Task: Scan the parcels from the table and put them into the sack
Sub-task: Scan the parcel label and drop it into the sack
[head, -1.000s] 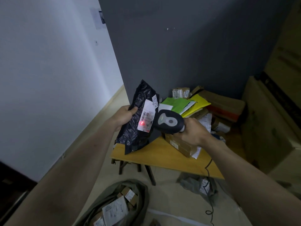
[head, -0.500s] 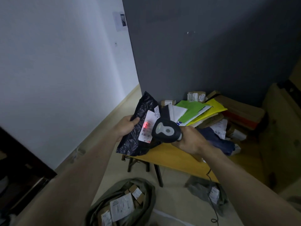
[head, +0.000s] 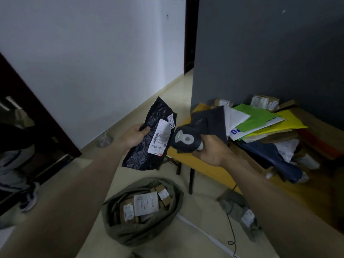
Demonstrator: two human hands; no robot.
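Observation:
My left hand (head: 135, 135) grips a crinkled black plastic parcel (head: 147, 153) with a white barcode label, held upright in the air left of the table. My right hand (head: 211, 150) holds a dark handheld scanner (head: 186, 139), its head pointing at the label from close by. No red light shows on the label. Below them on the floor stands an open olive sack (head: 147, 228) with several labelled boxes inside. The yellow table (head: 210, 170) at the right carries a heap of parcels (head: 260, 125): green, yellow, white and dark blue mailers and brown boxes.
A grey parcel (head: 242, 213) lies on the floor under the table beside the scanner's black cable (head: 231, 231). A grey partition wall stands behind the table, a white wall at the left. A person's legs and shoe (head: 28, 198) show at the far left by a dark door.
The view has swung left and down, so the sack shows fully. The black parcel has moved left off the table, and the red scan spot on its label is gone.

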